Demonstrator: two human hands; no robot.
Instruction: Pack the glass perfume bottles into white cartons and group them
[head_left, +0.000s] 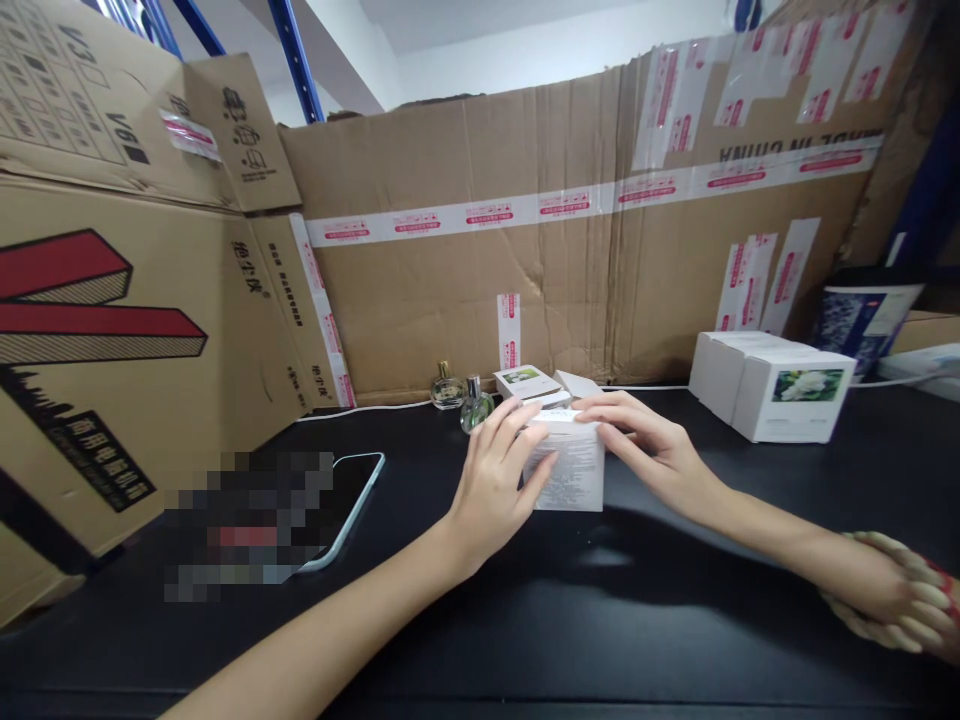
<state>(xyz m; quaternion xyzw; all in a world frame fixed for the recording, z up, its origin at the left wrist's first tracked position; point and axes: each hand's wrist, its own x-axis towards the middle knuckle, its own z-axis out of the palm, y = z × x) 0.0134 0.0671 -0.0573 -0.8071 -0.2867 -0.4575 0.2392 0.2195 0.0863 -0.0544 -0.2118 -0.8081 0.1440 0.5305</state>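
Observation:
A small white box [571, 475] with fine print on its near side stands upright on the black table. My left hand [495, 465] grips it at the left side, fingers over the upper edge and thumb against the printed face. At the top right corner my right hand [652, 440] holds the box, its fingertips on the top edge. Part of the box top is hidden by my fingers. Just behind lie another white box with a flower picture [525, 378] and a white flap or carton piece [577, 386]. Two glass perfume bottles [476, 405] [447, 388] stand left of them.
A row of white boxes [799, 400] stands at the right, near a blue patterned cup [862, 320]. A phone [352, 500], partly pixelated, lies on the left. Cardboard sheets [420, 290] wall off the back and left. A white cable [375, 408] runs along the back.

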